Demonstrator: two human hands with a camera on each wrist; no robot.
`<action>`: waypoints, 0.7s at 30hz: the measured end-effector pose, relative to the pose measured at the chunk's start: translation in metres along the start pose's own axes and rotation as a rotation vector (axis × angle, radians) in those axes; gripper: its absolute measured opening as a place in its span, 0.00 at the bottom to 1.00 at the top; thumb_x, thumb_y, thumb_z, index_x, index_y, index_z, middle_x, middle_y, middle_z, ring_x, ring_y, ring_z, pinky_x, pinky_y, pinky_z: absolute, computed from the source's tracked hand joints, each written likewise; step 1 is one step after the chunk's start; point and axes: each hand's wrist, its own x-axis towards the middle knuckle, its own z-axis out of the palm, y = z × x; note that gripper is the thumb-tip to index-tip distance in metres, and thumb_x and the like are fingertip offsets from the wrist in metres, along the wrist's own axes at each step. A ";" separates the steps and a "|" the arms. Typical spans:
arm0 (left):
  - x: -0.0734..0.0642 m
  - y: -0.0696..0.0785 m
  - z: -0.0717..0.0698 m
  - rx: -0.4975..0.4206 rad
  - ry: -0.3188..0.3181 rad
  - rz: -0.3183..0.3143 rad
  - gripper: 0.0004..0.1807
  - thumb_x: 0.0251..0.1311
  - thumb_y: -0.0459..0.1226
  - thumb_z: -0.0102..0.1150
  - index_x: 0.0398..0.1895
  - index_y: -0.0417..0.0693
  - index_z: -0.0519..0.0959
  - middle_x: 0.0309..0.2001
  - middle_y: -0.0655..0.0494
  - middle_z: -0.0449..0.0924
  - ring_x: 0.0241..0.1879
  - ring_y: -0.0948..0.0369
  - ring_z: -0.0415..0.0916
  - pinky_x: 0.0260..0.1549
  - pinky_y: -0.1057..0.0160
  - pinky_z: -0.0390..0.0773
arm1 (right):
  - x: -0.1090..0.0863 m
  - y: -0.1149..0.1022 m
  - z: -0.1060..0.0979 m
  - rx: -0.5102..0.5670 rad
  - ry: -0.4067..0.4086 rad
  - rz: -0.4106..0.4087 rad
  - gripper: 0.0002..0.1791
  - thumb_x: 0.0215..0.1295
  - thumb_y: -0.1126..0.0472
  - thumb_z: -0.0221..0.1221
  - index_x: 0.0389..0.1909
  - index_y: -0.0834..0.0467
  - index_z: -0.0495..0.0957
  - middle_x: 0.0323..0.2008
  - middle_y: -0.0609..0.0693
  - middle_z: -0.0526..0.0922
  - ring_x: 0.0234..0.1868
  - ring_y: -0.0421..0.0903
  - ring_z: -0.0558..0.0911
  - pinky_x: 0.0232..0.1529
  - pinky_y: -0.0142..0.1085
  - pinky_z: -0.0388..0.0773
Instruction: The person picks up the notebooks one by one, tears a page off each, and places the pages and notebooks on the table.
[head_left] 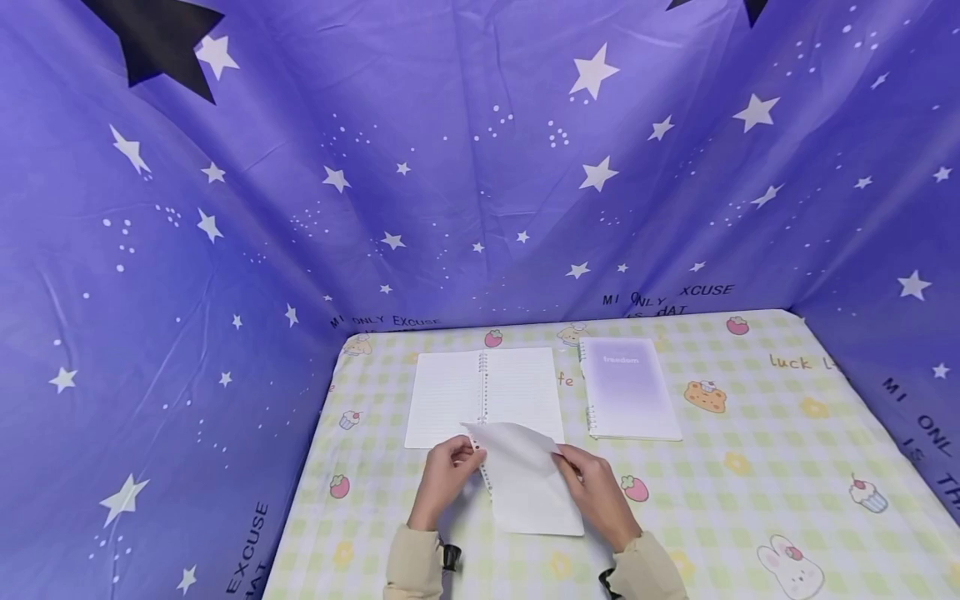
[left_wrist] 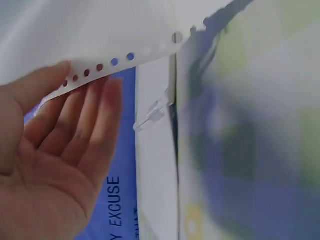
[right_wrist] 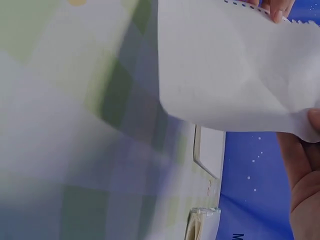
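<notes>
A blue-violet fabric backdrop (head_left: 450, 75) printed with white stars, dots and black lettering surrounds a table spread with a pale green-and-white checked tablecloth (head_left: 675, 492), patterned with strawberries, cupcakes and yellow flowers. Near the table's near edge, toward 6 o'clock, a white rectangular paper sheet (head_left: 528, 492) with a row of punched holes down its left edge is held up above the cloth, its surface bowed and its shadow falling beneath. A bare left hand (head_left: 450, 475), at the sheet's 9 o'clock, pinches the perforated edge: the left wrist view shows the thumb on the upper face and the fingers behind. A bare right hand (head_left: 596, 487), at the sheet's 3 o'clock, pinches the opposite edge high up, near 2 o'clock, with the thumb on top and fingers under, and the paper creases toward that grip. Both grips are narrow, with just the paper between thumb and fingers. Beige sleeves (head_left: 415, 562) and black wrist straps (head_left: 451, 557) show at the wrists. At the sheet's 11 o'clock lies an open white ring-bound notebook with lined pages (head_left: 521, 392), its lower right part overlapped in the head view by the sheet's far end. Toward 2 o'clock, a closed lilac-and-white ring-bound notebook lettered "freedom" (head_left: 633, 396) lies flat, its rings on its left side.
</notes>
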 end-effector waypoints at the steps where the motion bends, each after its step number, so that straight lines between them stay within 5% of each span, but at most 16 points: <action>1: -0.001 0.000 0.001 -0.017 0.021 -0.016 0.08 0.63 0.39 0.65 0.32 0.42 0.83 0.32 0.53 0.85 0.30 0.67 0.80 0.31 0.68 0.83 | 0.000 0.000 0.001 0.004 -0.004 0.010 0.10 0.66 0.70 0.60 0.40 0.53 0.85 0.37 0.47 0.88 0.36 0.38 0.85 0.35 0.31 0.85; 5: -0.006 -0.001 0.004 -0.075 0.080 -0.066 0.08 0.62 0.38 0.66 0.36 0.40 0.84 0.31 0.52 0.86 0.29 0.65 0.82 0.30 0.64 0.86 | 0.000 0.003 0.004 0.013 -0.018 0.042 0.09 0.68 0.67 0.60 0.33 0.49 0.83 0.28 0.40 0.84 0.28 0.34 0.80 0.29 0.29 0.80; 11: -0.014 -0.001 0.007 -0.084 0.117 -0.096 0.08 0.61 0.36 0.66 0.36 0.38 0.84 0.30 0.51 0.86 0.27 0.64 0.81 0.27 0.64 0.85 | -0.002 0.006 0.007 -0.018 -0.052 0.048 0.18 0.71 0.62 0.58 0.20 0.49 0.68 0.17 0.37 0.63 0.19 0.32 0.64 0.21 0.27 0.65; 21: -0.024 -0.008 0.011 -0.046 0.108 -0.149 0.05 0.60 0.34 0.67 0.34 0.40 0.84 0.26 0.54 0.84 0.22 0.65 0.77 0.22 0.70 0.79 | -0.009 0.014 0.009 -0.104 -0.125 0.147 0.24 0.71 0.57 0.59 0.16 0.50 0.60 0.14 0.38 0.56 0.16 0.32 0.54 0.19 0.26 0.55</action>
